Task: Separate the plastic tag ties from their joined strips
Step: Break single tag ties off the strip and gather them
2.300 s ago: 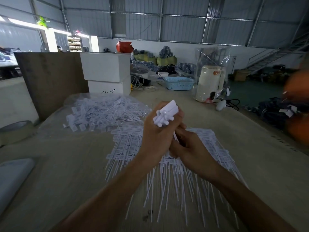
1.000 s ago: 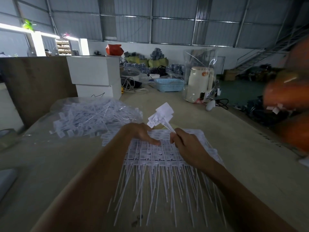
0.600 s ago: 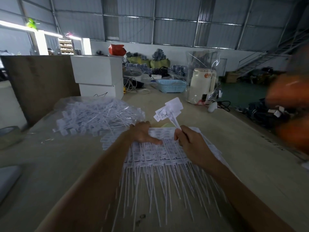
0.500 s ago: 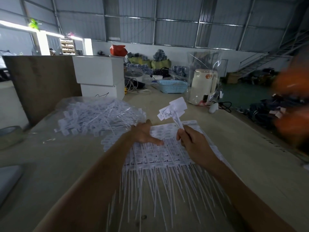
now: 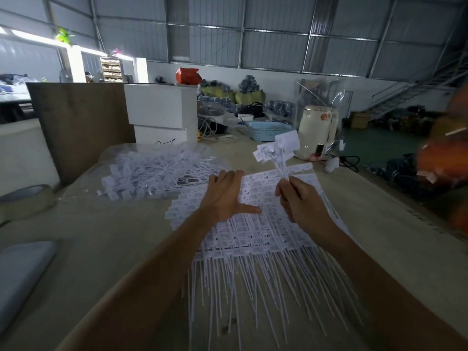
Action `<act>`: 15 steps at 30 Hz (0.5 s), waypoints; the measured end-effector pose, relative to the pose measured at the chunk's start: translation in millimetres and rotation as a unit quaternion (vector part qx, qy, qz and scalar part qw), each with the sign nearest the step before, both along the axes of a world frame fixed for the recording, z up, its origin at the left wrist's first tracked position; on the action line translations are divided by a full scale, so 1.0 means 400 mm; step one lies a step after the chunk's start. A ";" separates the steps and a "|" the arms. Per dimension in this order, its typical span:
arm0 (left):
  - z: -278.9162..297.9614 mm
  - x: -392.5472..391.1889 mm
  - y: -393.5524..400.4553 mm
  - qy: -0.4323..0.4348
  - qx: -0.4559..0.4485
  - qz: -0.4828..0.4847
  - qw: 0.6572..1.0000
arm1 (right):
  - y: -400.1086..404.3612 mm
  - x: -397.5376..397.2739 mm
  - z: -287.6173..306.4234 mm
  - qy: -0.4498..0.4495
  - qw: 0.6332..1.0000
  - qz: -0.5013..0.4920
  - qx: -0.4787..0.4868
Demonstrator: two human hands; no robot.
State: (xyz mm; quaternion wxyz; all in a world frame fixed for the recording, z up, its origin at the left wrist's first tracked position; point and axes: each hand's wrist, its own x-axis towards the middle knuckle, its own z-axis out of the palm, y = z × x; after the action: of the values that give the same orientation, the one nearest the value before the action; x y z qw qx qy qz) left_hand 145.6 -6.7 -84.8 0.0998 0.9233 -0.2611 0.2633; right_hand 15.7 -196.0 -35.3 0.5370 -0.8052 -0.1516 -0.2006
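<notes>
A large shed with corrugated metal walls is seen behind a pale worktop point(image 5: 106, 239) strewn with white plastic. The fingers point(image 5: 283, 188) of the right hand point(image 5: 301, 206) are curled and pinched around the stems of a small bunch of separated tag ties point(image 5: 277, 150), which is held upright above the worktop with the flat tag heads fanned out at the top. The right forearm is angled in from the lower right. The left hand point(image 5: 224, 196) is laid flat, palm down, with fingers straight and thumb stretched out to the right, on the far part of the joined strips point(image 5: 253, 239); nothing is gripped by it. The strips are spread in overlapping layers under and between both hands, the tag heads lying toward the far side and the thin tails pointing toward the person. Whether the held bunch touches the strips cannot be told, since the lower stems are hidden by the hand. Further left, a loose heap of separated ties point(image 5: 154, 173) is piled on clear plastic sheeting. Behind it, white boxes point(image 5: 159, 112) are stacked, and a blue basket point(image 5: 268, 130) and a cream kettle point(image 5: 316, 130) stand at the far edge. A tape roll point(image 5: 24, 201) lies at the left.
</notes>
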 end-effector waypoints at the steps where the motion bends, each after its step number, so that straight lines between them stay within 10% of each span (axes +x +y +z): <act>1: 0.003 -0.002 0.003 -0.009 -0.002 0.005 1.000 | 0.003 0.003 0.008 0.002 1.000 0.002 0.004; 9: 0.025 -0.020 0.026 0.188 -0.043 -0.008 0.981 | 0.068 0.040 0.029 0.070 0.997 0.045 -0.002; 15: 0.048 -0.053 0.116 0.064 -0.094 -0.077 0.990 | 0.100 0.063 0.004 0.074 0.994 0.080 0.020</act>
State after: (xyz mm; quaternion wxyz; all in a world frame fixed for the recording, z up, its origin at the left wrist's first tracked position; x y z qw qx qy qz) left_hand 124.5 39.7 -65.4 0.2231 0.9018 -0.2987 0.2183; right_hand 41.1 -156.0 -33.6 0.5772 -0.7921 -0.1715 -0.0996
